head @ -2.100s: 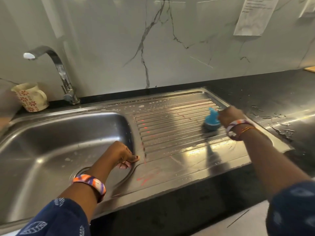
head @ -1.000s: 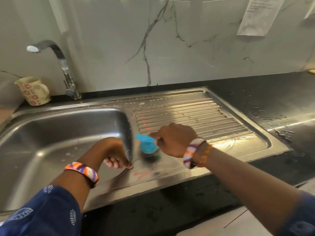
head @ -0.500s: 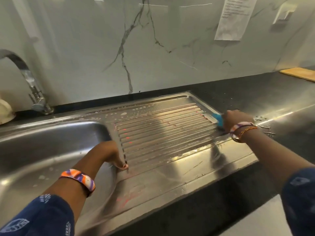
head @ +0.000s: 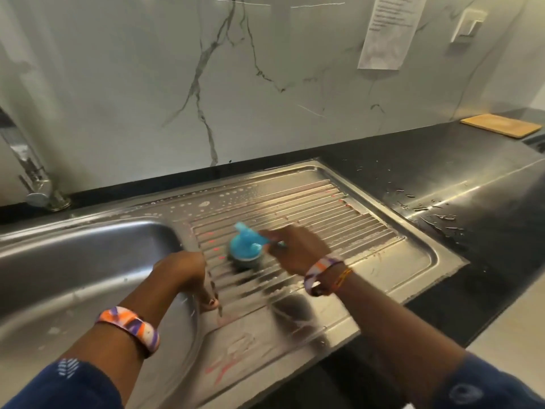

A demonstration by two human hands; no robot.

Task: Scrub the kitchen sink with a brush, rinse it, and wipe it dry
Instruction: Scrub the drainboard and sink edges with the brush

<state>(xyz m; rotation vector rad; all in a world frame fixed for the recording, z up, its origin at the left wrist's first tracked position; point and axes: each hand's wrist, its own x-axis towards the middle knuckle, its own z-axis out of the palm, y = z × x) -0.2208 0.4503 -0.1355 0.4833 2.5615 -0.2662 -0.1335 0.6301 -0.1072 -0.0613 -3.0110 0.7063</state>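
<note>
your right hand (head: 295,250) has its fingers wrapped round the blue brush (head: 244,250), bristles down on the ribbed drainboard (head: 339,222) just right of the basin (head: 73,261), whose rim your left hand (head: 182,271) grips, ribs running left-right.

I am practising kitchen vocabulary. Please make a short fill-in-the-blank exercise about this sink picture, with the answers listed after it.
1. The right hand grips a round brush whose colour is ____.
2. The brush's bristles sit on the ribbed steel ____ beside the steel basin.
3. The left hand rests on the basin's ____ edge.
4. A wooden board lies on the ____ countertop.

Missing words: blue; drainboard; right; black
</note>
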